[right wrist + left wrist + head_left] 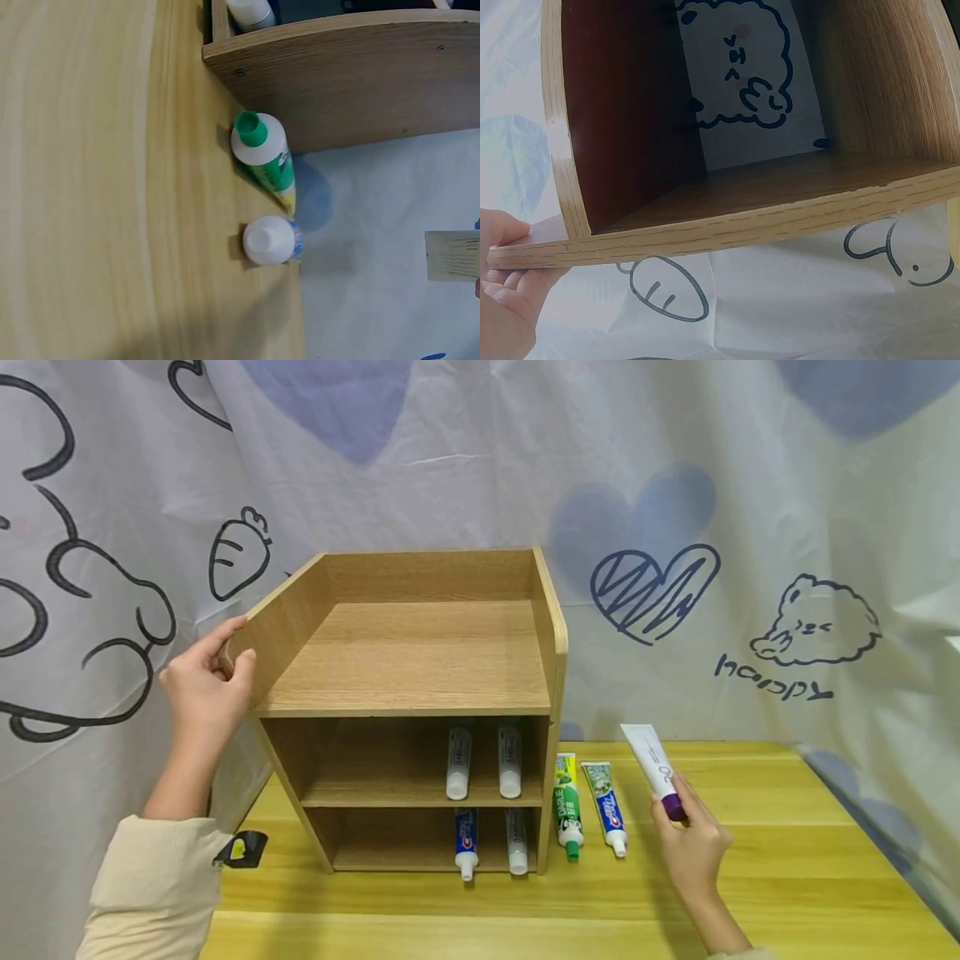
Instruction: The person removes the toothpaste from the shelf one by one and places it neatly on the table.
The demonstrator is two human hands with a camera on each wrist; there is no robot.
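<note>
My left hand grips the front of the left side panel of a wooden shelf unit, thumb on the inner face. In the left wrist view that hand pinches the panel's edge. To the right of the unit, my right hand holds a white toothpaste tube by its purple cap, crimped end up. Part of this tube shows at the edge of the right wrist view. Two white-capped tubes lie on the middle shelf. The bottom one holds a blue tube and a silvery tube.
A green and yellow toothpaste tube lies on the yellow wooden table close to the unit's right side. Beside it lies a blue and green tube. A white curtain with drawings hangs behind.
</note>
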